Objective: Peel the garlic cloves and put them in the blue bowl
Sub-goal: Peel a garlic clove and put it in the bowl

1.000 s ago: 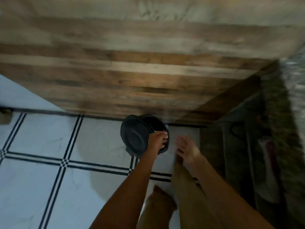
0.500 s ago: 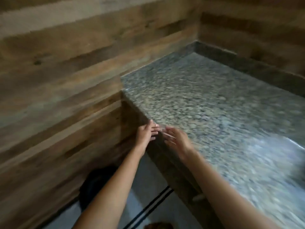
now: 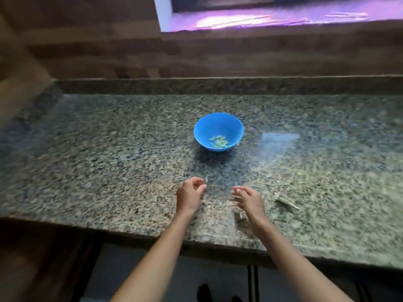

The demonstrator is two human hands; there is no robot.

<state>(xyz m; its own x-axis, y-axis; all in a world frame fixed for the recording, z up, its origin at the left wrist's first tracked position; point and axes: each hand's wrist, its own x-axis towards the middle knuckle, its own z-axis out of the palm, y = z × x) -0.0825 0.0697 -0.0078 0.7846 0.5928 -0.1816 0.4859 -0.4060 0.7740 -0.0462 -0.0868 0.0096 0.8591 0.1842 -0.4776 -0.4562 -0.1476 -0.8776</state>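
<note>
Granite table (image 3: 109,149): speckled grey-green slab w/ a raised lip along its back edge; we see motion blur over most of it.
Blue bowl (image 3: 205,131): upright, approx. mid-table, nearer the back edge than the front, well apart from both hands.
Garlic cloves (image 3: 219,142): small pale heap in the bowl's bottom; they look peeled to us, count unclear.
Left hand (image 3: 189,196): over the table near the front edge, roughly in line w/ the bowl's left side. Grip narrow but slack, fingers loosely curled toward the thumb; we make out nothing in it.
Right hand (image 3: 250,201): near the left hand, bare table between them. Grip slack, fingers relaxed & pointing left, holding nothing we can see.
Peel scrap (image 3: 285,201): thin pale sliver lying flat on the table, just right of the right hand, not touching it.
Small bit (image 3: 240,216): by the right wrist, toward the front edge; too blurred for us to say clove or skin.
Forearms: bare, both reach in over the front edge.
Wood wall (image 3: 218,57): brown planks behind the back edge & round the left end.
Window (image 3: 261,18): above the wall, purple-pink glare, blurred.
Floor (image 3: 122,269): dark, below the front edge; 2 thin dark stripes right of centre.
</note>
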